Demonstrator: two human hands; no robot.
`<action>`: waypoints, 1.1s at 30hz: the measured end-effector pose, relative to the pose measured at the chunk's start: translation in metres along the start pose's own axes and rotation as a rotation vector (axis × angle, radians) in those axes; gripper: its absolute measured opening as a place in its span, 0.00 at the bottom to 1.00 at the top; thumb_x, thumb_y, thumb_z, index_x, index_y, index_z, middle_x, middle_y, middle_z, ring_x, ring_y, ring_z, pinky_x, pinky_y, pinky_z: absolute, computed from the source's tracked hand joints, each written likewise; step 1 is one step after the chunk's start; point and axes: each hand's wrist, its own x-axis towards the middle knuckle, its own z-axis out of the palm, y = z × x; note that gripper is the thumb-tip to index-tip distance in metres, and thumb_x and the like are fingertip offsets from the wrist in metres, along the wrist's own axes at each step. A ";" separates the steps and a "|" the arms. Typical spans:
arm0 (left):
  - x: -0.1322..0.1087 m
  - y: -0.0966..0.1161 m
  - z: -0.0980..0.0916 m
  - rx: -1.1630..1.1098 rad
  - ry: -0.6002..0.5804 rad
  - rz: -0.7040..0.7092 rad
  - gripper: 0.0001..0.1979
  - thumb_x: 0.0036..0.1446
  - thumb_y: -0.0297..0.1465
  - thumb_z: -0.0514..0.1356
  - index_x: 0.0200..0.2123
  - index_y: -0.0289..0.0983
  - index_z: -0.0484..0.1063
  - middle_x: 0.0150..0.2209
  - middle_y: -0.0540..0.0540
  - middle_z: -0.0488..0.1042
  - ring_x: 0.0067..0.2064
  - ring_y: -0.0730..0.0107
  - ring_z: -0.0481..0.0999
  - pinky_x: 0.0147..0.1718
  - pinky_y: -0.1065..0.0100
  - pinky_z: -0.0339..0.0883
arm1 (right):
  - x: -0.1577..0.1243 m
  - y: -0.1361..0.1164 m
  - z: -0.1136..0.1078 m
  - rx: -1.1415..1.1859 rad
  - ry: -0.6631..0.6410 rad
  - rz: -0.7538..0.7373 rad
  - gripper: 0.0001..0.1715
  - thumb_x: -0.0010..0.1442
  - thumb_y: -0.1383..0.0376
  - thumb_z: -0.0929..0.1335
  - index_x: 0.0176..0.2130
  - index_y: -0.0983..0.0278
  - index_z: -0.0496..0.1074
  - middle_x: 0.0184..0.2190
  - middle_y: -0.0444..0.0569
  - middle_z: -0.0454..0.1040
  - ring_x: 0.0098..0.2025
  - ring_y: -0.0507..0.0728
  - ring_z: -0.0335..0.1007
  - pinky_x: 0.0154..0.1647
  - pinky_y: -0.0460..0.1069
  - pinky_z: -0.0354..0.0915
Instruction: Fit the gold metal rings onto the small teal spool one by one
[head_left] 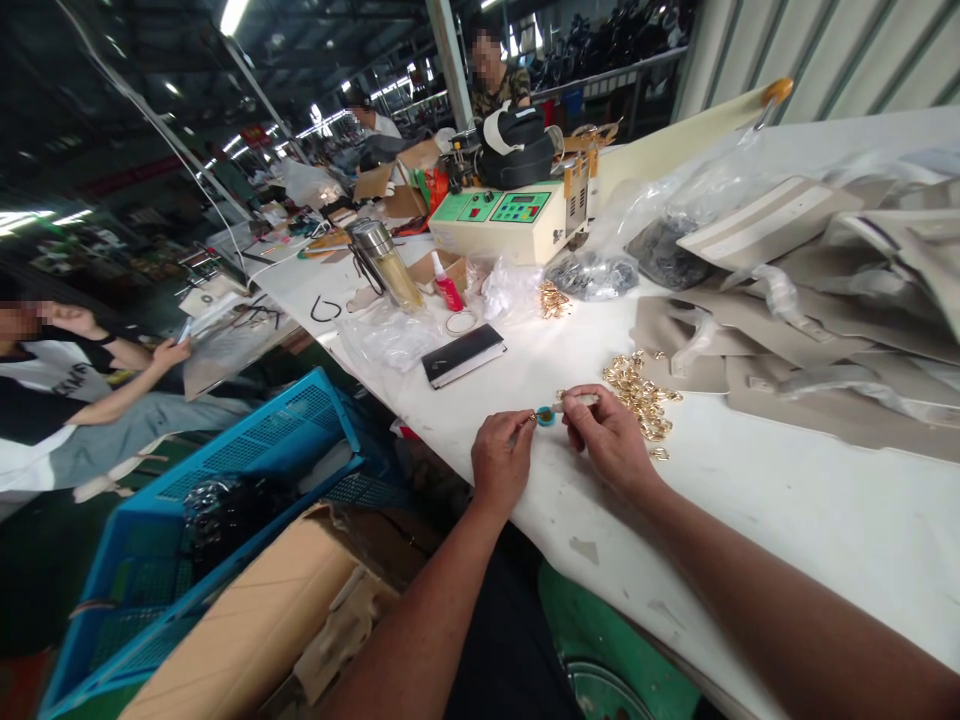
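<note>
Left hand (504,455) pinches a tiny gold-toned metal fitting (533,417) beside a round blue tub (546,418); right hand (604,430) grips a slim pale stick (586,399). I judge the fitting light, rigid, slippery: best held fingertip-tight, by its edges.

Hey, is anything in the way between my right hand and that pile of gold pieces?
Nothing visible: the gold pieces lie on the white table right beside your right hand.
</note>
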 end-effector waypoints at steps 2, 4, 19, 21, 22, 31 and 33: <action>0.000 0.000 0.000 0.002 0.001 -0.008 0.07 0.68 0.33 0.62 0.45 0.42 0.81 0.44 0.47 0.83 0.48 0.64 0.80 0.52 0.59 0.74 | 0.000 0.000 0.000 -0.013 -0.005 0.000 0.24 0.67 0.44 0.69 0.46 0.63 0.72 0.26 0.43 0.73 0.23 0.52 0.65 0.26 0.48 0.62; -0.001 0.001 -0.001 0.005 -0.001 -0.011 0.07 0.68 0.33 0.62 0.45 0.42 0.81 0.45 0.47 0.83 0.48 0.63 0.80 0.52 0.59 0.74 | 0.000 0.000 0.000 -0.020 -0.008 -0.002 0.24 0.68 0.45 0.69 0.46 0.63 0.72 0.25 0.42 0.73 0.23 0.52 0.65 0.26 0.48 0.62; -0.001 -0.001 0.000 0.013 -0.020 -0.012 0.09 0.69 0.35 0.61 0.45 0.41 0.81 0.45 0.46 0.82 0.49 0.62 0.80 0.53 0.57 0.74 | 0.000 0.001 0.000 -0.029 -0.010 -0.019 0.23 0.69 0.46 0.69 0.46 0.62 0.72 0.23 0.41 0.72 0.23 0.51 0.65 0.25 0.47 0.61; -0.001 -0.001 0.000 0.011 -0.020 -0.009 0.08 0.69 0.35 0.61 0.45 0.42 0.81 0.45 0.46 0.82 0.49 0.62 0.80 0.53 0.57 0.74 | 0.000 0.001 0.000 -0.031 -0.004 -0.022 0.22 0.69 0.46 0.69 0.46 0.63 0.72 0.23 0.41 0.72 0.23 0.51 0.65 0.25 0.47 0.61; -0.001 -0.001 0.000 0.013 -0.019 -0.008 0.08 0.68 0.34 0.62 0.45 0.42 0.81 0.45 0.46 0.82 0.49 0.62 0.80 0.53 0.57 0.74 | 0.000 0.001 0.000 -0.033 -0.004 -0.024 0.22 0.69 0.46 0.69 0.46 0.63 0.72 0.23 0.41 0.72 0.23 0.51 0.65 0.25 0.47 0.61; -0.001 0.002 -0.001 0.021 -0.012 0.001 0.08 0.68 0.34 0.62 0.44 0.42 0.81 0.44 0.46 0.82 0.48 0.63 0.80 0.52 0.58 0.75 | 0.001 0.001 0.001 -0.067 -0.006 -0.042 0.22 0.69 0.47 0.69 0.45 0.63 0.73 0.22 0.41 0.71 0.22 0.51 0.65 0.25 0.48 0.61; -0.001 0.002 -0.001 0.022 -0.016 0.000 0.08 0.68 0.34 0.62 0.44 0.42 0.81 0.44 0.46 0.82 0.48 0.63 0.80 0.52 0.58 0.75 | 0.000 0.000 0.000 -0.074 -0.006 -0.043 0.22 0.69 0.47 0.69 0.46 0.63 0.73 0.22 0.41 0.72 0.22 0.51 0.65 0.25 0.48 0.60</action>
